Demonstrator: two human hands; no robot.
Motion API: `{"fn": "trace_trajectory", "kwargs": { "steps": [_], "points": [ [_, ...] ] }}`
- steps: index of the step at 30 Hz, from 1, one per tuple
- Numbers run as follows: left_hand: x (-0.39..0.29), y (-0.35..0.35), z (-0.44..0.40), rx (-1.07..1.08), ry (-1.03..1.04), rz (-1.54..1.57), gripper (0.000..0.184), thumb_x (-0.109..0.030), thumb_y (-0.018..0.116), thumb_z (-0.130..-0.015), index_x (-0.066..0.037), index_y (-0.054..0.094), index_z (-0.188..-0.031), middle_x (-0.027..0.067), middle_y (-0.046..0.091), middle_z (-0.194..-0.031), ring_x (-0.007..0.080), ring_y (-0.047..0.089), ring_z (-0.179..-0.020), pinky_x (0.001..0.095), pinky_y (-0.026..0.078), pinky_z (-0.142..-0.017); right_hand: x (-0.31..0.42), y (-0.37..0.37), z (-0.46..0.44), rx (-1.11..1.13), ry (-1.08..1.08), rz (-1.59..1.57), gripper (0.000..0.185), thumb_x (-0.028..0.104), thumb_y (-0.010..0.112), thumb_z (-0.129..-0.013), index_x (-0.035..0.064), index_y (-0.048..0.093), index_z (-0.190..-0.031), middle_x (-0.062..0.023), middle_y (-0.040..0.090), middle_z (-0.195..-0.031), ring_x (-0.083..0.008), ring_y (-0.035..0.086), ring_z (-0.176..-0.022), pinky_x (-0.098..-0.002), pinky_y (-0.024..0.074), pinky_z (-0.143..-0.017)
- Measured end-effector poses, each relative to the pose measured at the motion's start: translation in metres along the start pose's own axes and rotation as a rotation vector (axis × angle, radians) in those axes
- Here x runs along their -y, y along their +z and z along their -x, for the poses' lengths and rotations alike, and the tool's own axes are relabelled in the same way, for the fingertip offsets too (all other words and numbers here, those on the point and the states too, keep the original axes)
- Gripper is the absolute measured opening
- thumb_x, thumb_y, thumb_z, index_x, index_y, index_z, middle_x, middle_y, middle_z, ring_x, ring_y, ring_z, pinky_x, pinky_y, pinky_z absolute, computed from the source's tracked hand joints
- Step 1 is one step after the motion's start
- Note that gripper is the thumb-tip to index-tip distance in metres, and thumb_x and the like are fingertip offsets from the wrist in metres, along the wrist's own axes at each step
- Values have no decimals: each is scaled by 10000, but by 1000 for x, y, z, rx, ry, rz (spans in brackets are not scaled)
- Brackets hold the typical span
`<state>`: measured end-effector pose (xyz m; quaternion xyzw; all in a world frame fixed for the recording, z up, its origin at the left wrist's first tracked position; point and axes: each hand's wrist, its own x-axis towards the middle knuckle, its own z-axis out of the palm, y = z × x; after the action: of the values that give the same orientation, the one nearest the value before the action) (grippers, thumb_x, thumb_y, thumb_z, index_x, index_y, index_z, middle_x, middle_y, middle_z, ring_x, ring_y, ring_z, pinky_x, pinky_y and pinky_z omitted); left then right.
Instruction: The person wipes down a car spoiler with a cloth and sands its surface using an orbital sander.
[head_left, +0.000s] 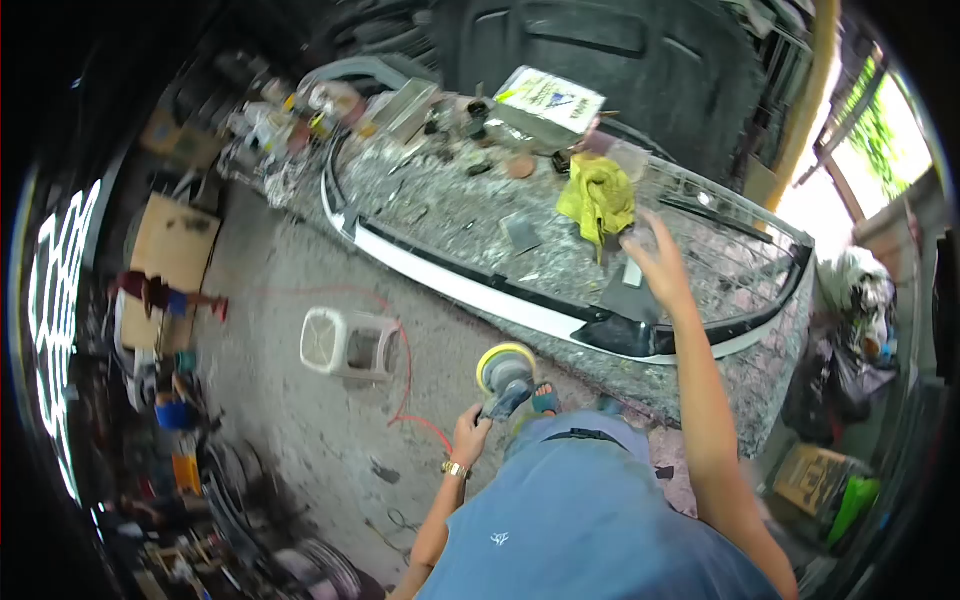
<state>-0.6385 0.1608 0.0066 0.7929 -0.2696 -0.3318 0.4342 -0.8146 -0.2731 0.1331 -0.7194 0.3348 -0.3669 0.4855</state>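
My left hand [471,437], below a gold watch, is closed around the handle of a round sander [510,378] with a yellow-edged pad, held beside my body above the floor. Over the worktable, my right hand [660,268] reaches out with its fingers apart and nothing visible in them. Just beyond its fingertips lies a crumpled yellow cloth [597,196]. A small pale block [632,273] lies by the thumb. Along the table's near edge curves a long white and black car bumper part [450,279], with my right forearm passing over its right end.
On the dusty worktable [440,215] stand a metal can with a printed label [550,100] and several containers. A white plastic stool [345,343] and a red hose [404,375] are on the floor. Another person [165,293] is at the far left; bags [850,370] sit at right.
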Motion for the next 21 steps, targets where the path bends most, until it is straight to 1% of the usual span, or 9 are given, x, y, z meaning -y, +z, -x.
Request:
{"fn": "trace_trajectory", "kwargs": {
  "steps": [2,3,5,7,8,9,13,18,21],
  "points": [
    [-16,-6,1,10,32,-64,366,-247,646,-855,-2,704,-1120,163,703,-877,266,653,-755,381,504,-719,-18,12,72,161,290,-169,462,148,709,-957,5,569,-1373,-101,617,-1307,-179,615,-1176,-331,503,-1008],
    [-22,-8,-1,-7,21,-54,366,-247,646,-855,-2,704,-1120,163,703,-877,266,653,-755,381,504,-719,-14,20,107,255,480,-301,468,135,722,-943,5,567,-1365,-110,625,-1304,-187,628,-1149,-344,517,-985],
    [-36,-12,-8,61,39,-183,413,-263,658,-832,-34,704,-1173,202,730,-961,351,697,-852,414,530,-767,-23,34,165,493,452,-78,531,139,740,-937,18,532,-1410,-148,624,-1320,-212,634,-1151,-364,533,-973],
    [-55,-12,-18,105,62,-203,441,-265,659,-828,-44,684,-1209,195,723,-944,372,693,-864,436,535,-779,-2,57,200,477,751,-258,631,153,761,-930,36,470,-1478,-207,589,-1377,-254,637,-1178,-386,534,-994],
    [-64,-8,-22,160,95,-226,472,-267,660,-824,-54,664,-1244,188,715,-927,394,689,-876,457,539,-791,-7,67,215,494,715,-307,803,146,770,-927,72,322,-1588,-258,515,-1453,-289,613,-1238,-412,521,-1031],
    [-75,-3,-30,181,95,-219,472,-267,660,-824,-54,664,-1244,188,715,-927,394,689,-876,457,539,-791,2,78,220,477,729,-299,803,146,770,-927,72,322,-1588,-258,515,-1453,-289,613,-1238,-412,521,-1031],
    [-105,22,-46,347,296,-231,598,-233,697,-783,-69,568,-1343,184,671,-1058,411,660,-978,479,533,-840,30,130,229,62,524,-711,1147,67,767,-904,188,-83,-1665,-238,421,-1527,-291,510,-1346,-442,472,-1090],
    [-120,78,-41,598,702,-199,687,-174,726,-771,16,460,-1375,238,577,-1182,425,605,-1049,483,507,-866,28,133,229,-564,433,-431,1149,40,823,-845,181,13,-1648,-168,471,-1439,-239,519,-1298,-402,451,-1097],
    [-148,103,-21,784,770,-218,729,-159,732,-775,60,417,-1395,272,538,-1196,430,580,-1093,475,491,-913,14,109,245,-815,393,-263,1064,84,845,-841,194,129,-1620,-116,506,-1355,-211,554,-1190,-377,493,-1021]
  ]
}}
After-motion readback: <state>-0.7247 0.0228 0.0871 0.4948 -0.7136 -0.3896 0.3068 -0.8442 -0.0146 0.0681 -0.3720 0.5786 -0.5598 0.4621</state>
